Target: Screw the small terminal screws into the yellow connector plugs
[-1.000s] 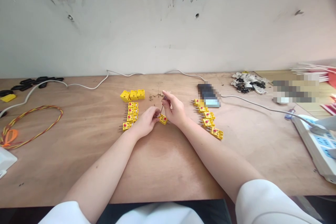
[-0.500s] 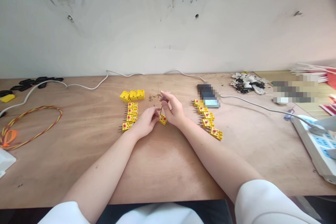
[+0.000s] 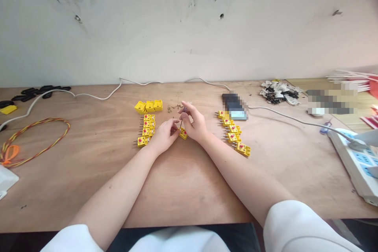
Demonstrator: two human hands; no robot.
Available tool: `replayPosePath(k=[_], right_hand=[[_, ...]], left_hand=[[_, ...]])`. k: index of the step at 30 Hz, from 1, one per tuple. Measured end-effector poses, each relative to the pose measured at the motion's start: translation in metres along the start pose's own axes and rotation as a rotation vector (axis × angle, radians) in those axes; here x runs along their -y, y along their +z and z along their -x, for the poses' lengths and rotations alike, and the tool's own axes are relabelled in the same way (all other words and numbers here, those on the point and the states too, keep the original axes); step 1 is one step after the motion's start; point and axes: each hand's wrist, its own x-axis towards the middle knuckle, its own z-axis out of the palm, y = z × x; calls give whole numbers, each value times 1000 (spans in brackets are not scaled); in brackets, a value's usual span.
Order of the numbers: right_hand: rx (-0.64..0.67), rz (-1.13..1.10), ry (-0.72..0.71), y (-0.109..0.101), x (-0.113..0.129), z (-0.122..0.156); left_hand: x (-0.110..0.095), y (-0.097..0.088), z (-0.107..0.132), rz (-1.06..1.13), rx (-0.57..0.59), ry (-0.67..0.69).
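My right hand [image 3: 193,124] is closed around a screwdriver, whose handle [image 3: 185,109] shows between the thumb and fingers. Its thin shaft [image 3: 181,124] points down at a yellow plug connector [image 3: 183,133] with a red spot. Closed at the connector's left edge, my left hand [image 3: 165,134] has its fingertips beside the shaft and covers part of the connector. Small brass screws [image 3: 169,109] lie just beyond the hands. More yellow connectors with metal pins stand in a left row [image 3: 148,131] and a right row [image 3: 234,137].
Yellow covers [image 3: 150,105] sit behind the left row. A dark phone-like device [image 3: 232,102] lies behind the right row, near white and black parts [image 3: 279,92]. A power strip [image 3: 354,169] is at right, a coiled wire [image 3: 38,122] at left. White cables cross the table.
Both hands keep nearly the same place around the connector and screwdriver. The right fingers have shifted slightly on the handle, and the view has tilted a little.
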Motion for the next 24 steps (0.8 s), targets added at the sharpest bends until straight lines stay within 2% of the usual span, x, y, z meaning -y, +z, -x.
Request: replayPosePath(k=[7, 17, 24], right_hand=[[2, 5, 12, 3, -2, 3], [9, 42, -24, 5, -1, 3], [19, 53, -40, 5, -3, 3]], left_hand=[[-1, 8, -9, 53, -57, -188], [-8, 9, -12, 45, -84, -220], [-13, 12, -21, 12, -61, -385]])
